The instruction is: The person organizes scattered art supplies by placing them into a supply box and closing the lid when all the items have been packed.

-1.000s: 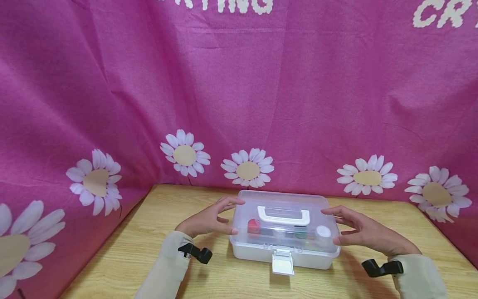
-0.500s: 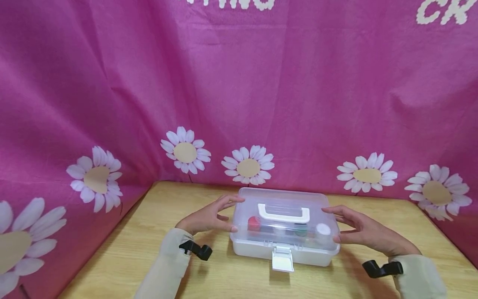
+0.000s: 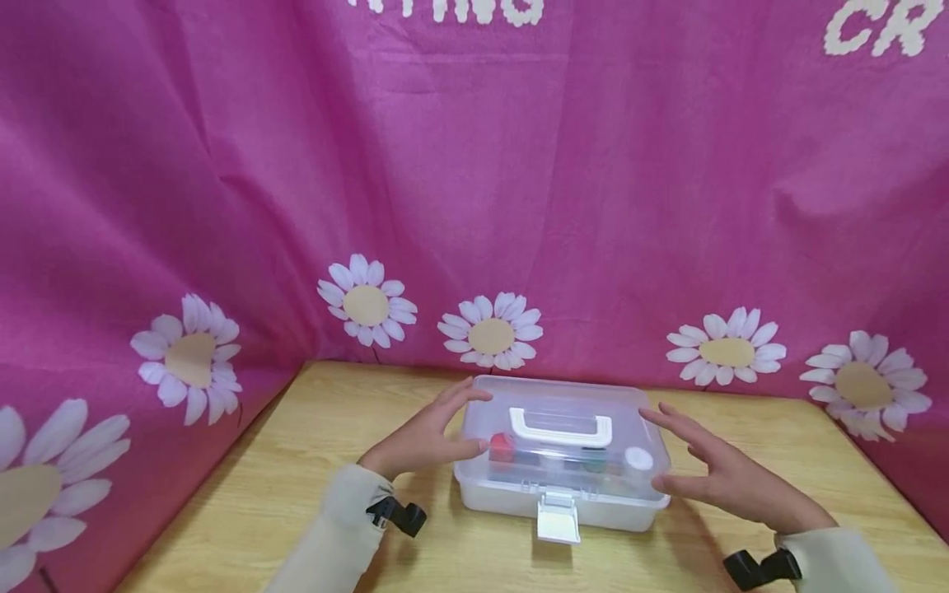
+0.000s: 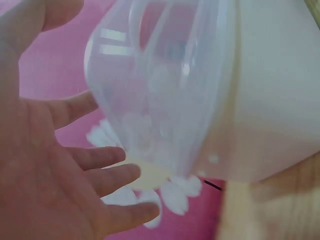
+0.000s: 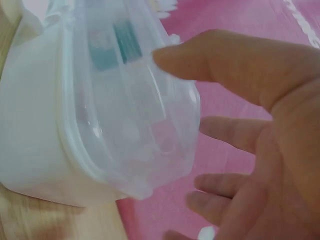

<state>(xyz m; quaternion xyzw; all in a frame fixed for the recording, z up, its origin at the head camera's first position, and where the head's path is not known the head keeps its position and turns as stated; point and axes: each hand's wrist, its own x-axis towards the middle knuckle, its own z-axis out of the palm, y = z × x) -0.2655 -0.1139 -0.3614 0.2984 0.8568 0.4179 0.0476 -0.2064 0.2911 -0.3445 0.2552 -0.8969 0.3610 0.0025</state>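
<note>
A translucent plastic storage box rests on the table with its lid down. On top lies a white handle, and at the front the white latch sticks outward, unfastened. Through the lid show a red round item, a white round one and something green. My left hand is by the left side, fingers spread; in the left wrist view they extend beside the lid. Opposite, my right hand has its fingers extended near the right side. Whether any fingertip touches cannot be told.
The wooden table runs back to a magenta cloth printed with white daisies, which also hangs along both sides. A black wrist mount is on the left sleeve, and another black mount on the right.
Both hands have shifted a little from the box's sides, with fingers straighter and raised slightly; the left thumb now overlaps the lid's edge in the head view. The box stays about where it was.
</note>
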